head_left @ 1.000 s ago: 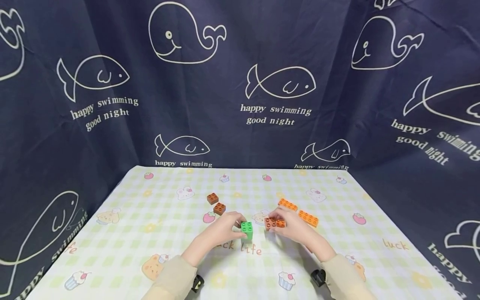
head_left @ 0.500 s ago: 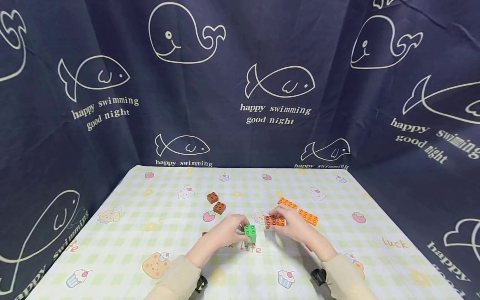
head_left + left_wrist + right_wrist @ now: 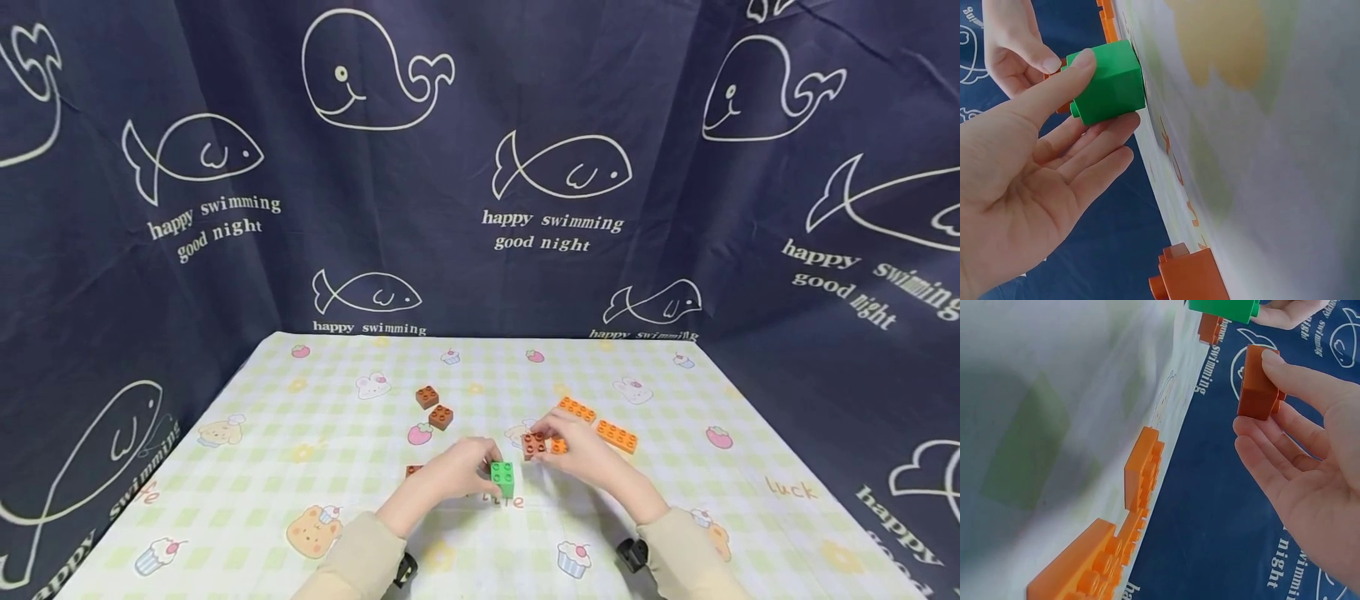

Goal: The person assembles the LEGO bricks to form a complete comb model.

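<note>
My left hand (image 3: 465, 468) pinches a green toy building brick (image 3: 502, 478) between thumb and fingers, studs up. In the left wrist view the green brick (image 3: 1113, 81) is on or very close to the tablecloth. To its right, my right hand (image 3: 583, 448) pinches a reddish-brown brick (image 3: 534, 446) with four studs. The right wrist view shows this brown brick (image 3: 1257, 384) raised off the cloth. A small orange brick (image 3: 558, 447) lies behind the right fingers, partly hidden. Beside my left wrist another brown brick (image 3: 1192, 275) sits, mostly covered by the forearm in the head view.
Two brown bricks, one farther back (image 3: 427, 397) and one nearer (image 3: 441, 417), lie left of centre. Two longer orange bricks, one behind the right hand (image 3: 577, 408) and one to its right (image 3: 617, 435), rest on the patterned tablecloth (image 3: 285, 450). A dark blue curtain (image 3: 450, 175) hangs behind.
My left hand has moved right and nearer with the green brick, uncovering part of a brown brick. The right hand's brown brick has shifted slightly left, apart from the orange one.
</note>
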Tool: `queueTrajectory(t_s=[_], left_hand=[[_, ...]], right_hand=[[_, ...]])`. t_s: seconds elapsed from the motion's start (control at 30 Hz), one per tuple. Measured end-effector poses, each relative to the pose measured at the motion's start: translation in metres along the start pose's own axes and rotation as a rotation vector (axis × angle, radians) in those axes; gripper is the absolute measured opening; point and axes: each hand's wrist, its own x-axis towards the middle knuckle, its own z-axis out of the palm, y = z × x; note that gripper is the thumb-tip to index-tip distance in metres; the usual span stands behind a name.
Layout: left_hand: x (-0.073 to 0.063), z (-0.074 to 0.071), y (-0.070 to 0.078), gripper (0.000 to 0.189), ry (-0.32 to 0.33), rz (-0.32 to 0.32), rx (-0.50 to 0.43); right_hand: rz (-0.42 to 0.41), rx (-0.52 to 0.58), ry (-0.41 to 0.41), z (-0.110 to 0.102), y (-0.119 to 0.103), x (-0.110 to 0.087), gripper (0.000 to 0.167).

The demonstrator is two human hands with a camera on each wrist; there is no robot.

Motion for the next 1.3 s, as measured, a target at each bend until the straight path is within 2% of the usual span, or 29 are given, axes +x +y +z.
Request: queueTrajectory(t_s=[0.27, 0.53, 0.77, 1.3], left_hand=[[0.001, 0.002, -0.001, 0.03, -0.005, 0.02, 0.015], [0.0, 0.004, -0.003, 0.029, -0.008, 0.014, -0.003], [0.001, 0.004, -0.004, 0.031, -0.01, 0.013, 0.017], [0.002, 0.005, -0.006, 0.033, -0.004, 0.023, -0.001]], right_hand=[[-0.048, -0.002, -0.009, 0.002, -0.005, 0.002, 0.03], [-0.063, -0.019, 0.0, 0.006, -0.009, 0.002, 0.03], [-0.119, 0.007, 0.011, 0.008, -0.012, 0.003, 0.029], [-0.152, 0.074, -0.05, 0.011, -0.021, 0.004, 0.025]])
